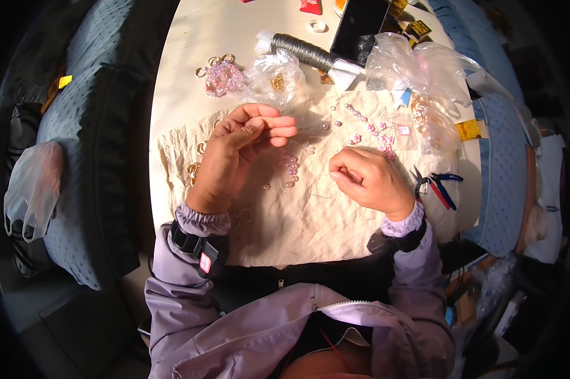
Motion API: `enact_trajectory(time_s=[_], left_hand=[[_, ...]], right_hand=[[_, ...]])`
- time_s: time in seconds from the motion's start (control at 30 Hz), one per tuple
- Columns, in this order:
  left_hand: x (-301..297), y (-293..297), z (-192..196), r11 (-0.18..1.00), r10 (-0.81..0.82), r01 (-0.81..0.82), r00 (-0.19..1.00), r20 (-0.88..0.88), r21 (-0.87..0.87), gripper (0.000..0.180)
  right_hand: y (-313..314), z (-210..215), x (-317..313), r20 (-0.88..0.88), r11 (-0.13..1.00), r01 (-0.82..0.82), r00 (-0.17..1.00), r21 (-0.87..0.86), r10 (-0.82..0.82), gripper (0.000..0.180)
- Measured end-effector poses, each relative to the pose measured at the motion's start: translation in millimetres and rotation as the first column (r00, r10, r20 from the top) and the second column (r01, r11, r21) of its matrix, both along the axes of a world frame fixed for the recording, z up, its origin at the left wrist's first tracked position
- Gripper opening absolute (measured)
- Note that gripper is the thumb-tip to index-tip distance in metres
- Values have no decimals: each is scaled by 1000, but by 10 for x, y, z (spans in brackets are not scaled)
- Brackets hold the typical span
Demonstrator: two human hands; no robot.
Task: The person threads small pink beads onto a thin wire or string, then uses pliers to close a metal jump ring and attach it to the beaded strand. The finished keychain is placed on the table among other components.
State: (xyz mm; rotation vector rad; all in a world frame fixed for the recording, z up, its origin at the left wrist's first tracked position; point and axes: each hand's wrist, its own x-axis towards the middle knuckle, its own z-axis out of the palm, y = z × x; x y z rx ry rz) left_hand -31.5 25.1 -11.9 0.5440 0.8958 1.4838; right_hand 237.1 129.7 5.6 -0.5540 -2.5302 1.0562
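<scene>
My left hand point(237, 148) is raised over a crumpled cream cloth point(266, 237), thumb pressed to the index finger and the other fingers held out together. Whatever is in that pinch is too small to make out. Right of it, my right hand point(370, 180) is closed, its thumb and fingertips together. A faint thin line shows by its fingertips, but I cannot tell what it holds. Between the hands lie loose pink beads point(290, 165). Pink flower-shaped beads point(386, 140) and a short row of pearly beads point(356, 112) sit beyond my right hand.
Pliers with red and blue handles point(442, 191) lie right of my right hand. Farther back are a spool of grey cord point(303, 52), a dark phone point(359, 28), clear plastic bags point(418, 66), a pink beaded bracelet point(224, 79) and a white ring point(316, 26). Padded blue seats point(503, 164) flank the table.
</scene>
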Motion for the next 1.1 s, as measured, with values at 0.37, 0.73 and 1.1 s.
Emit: enact_trajectory(time_s=[0.37,0.73,1.1], left_hand=[[-73,-37,-57,952,256,-203,938,-233,228,15],[16,50,-73,917,400,-326,749,-528,232,13],[42,62,-20,902,427,-407,786,-448,146,17]], right_hand=[[27,-90,23,-22,993,-63,998,105,65,6],[41,-14,-19,-153,976,-5,988,219,39,15],[35,-46,-60,-99,960,76,994,271,-50,12]])
